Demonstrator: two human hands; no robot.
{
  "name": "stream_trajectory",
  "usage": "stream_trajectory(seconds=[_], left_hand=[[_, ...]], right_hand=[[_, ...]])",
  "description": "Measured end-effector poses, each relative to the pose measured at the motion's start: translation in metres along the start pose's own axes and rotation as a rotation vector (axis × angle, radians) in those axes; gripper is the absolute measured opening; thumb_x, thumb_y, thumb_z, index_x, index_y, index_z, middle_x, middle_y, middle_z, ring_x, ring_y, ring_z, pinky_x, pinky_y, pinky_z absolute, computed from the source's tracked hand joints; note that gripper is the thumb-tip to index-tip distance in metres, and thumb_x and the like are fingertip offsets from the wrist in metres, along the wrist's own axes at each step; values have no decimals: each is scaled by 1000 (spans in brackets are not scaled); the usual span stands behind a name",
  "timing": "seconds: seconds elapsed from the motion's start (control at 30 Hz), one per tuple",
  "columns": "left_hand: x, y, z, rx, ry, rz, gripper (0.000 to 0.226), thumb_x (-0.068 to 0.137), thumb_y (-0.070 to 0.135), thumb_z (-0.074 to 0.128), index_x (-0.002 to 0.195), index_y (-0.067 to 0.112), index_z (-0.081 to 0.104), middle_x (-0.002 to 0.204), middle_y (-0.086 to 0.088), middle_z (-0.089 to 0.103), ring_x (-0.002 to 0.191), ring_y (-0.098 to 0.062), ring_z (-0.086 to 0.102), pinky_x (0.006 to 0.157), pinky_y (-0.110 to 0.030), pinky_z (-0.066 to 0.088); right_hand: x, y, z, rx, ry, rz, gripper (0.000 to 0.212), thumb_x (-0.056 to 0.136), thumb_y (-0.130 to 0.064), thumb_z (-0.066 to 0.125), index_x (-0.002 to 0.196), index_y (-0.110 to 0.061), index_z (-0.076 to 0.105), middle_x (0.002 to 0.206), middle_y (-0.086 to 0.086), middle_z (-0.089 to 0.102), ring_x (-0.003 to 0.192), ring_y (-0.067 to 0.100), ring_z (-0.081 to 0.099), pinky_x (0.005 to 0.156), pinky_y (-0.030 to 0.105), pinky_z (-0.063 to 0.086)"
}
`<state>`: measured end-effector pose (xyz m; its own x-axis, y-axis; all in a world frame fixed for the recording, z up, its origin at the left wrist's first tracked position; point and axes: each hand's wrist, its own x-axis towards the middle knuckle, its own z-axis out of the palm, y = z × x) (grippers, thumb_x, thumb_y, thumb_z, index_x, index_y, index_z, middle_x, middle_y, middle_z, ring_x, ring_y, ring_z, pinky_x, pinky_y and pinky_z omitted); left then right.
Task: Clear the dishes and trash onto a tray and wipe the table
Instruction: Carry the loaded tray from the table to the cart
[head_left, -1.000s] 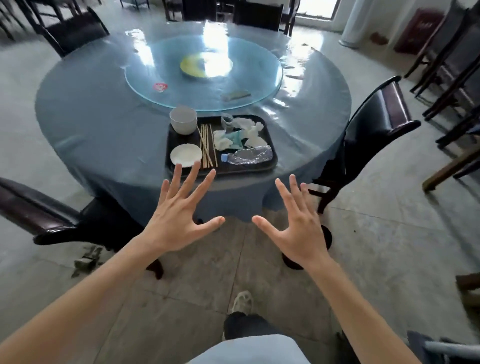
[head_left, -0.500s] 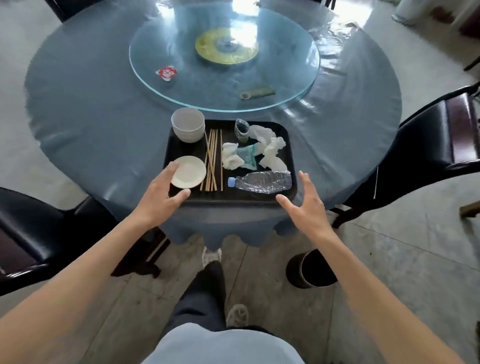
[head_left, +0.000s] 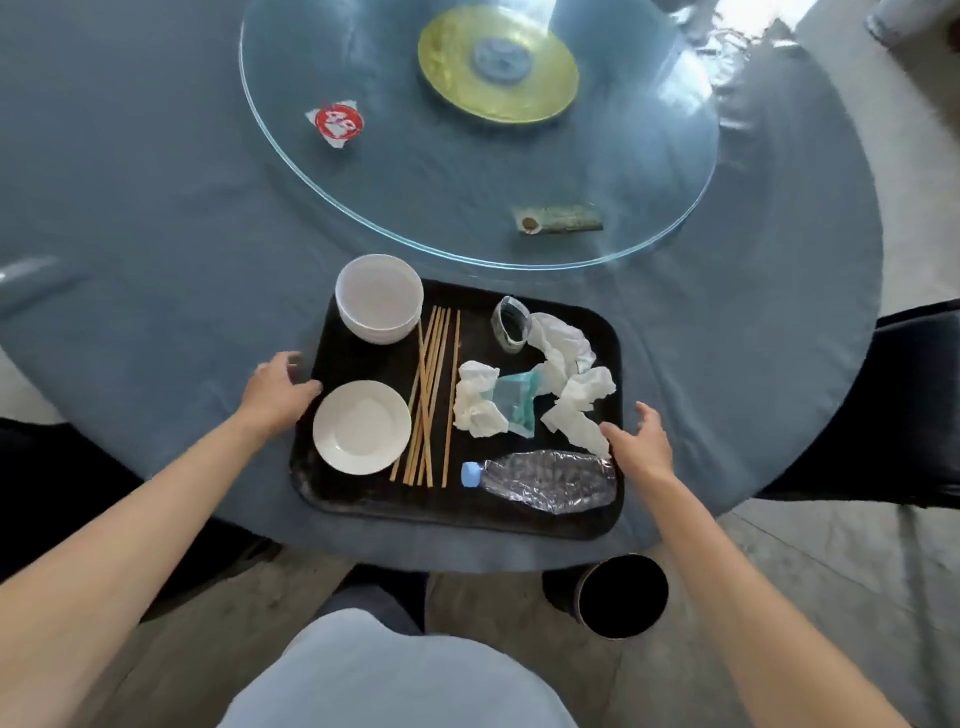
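Flanking the loaded tray (head_left: 457, 512) at the table's near edge, left hand (head_left: 278, 392) and right hand (head_left: 638, 442) reached with fingers loosely spread, gripping nothing; turntable litter (head_left: 336, 123) and wiping apparently remained.

light: daylight from top right, glare on glass turntable (head_left: 467, 156)
edges: wide-angle bending
blur: slight, hands

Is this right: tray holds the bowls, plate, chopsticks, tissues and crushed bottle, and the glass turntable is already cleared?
Not quite. The head view shows the glass turntable is not cleared: a red-and-white wrapper and a green packet lie on it. The rest stands: the tray holds bowls, plate, chopsticks, tissues and crushed bottle.
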<state>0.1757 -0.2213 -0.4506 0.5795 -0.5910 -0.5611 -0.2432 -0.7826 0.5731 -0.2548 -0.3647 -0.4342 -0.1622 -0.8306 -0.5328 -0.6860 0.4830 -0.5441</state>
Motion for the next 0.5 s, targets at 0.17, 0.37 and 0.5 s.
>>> stream_trajectory(seconds=[0.17,0.37,0.5], left_hand=[[26,0,-9,-155,-146,-77,36,90,8,75,122,19,63,116,-5,68,104,-27,66,94,-53,57],[38,5,0,9,-70,-46,24,85,7,75,105,16,66,101,-4,72,100,-28,68,84,-44,58],[41,10,-1,101,-73,-16,22,84,9,75,102,16,63,94,-1,68,96,-27,65,83,-44,58]], right_hand=[[28,-8,13,12,34,35,65,95,-19,72,153,-26,43,130,8,67,107,21,62,93,38,51],[37,-7,20,46,27,121,63,96,-2,69,146,-34,49,100,2,71,93,24,72,88,49,60],[42,-5,20,124,10,156,58,97,3,64,141,-33,51,100,6,72,87,22,73,74,44,62]])
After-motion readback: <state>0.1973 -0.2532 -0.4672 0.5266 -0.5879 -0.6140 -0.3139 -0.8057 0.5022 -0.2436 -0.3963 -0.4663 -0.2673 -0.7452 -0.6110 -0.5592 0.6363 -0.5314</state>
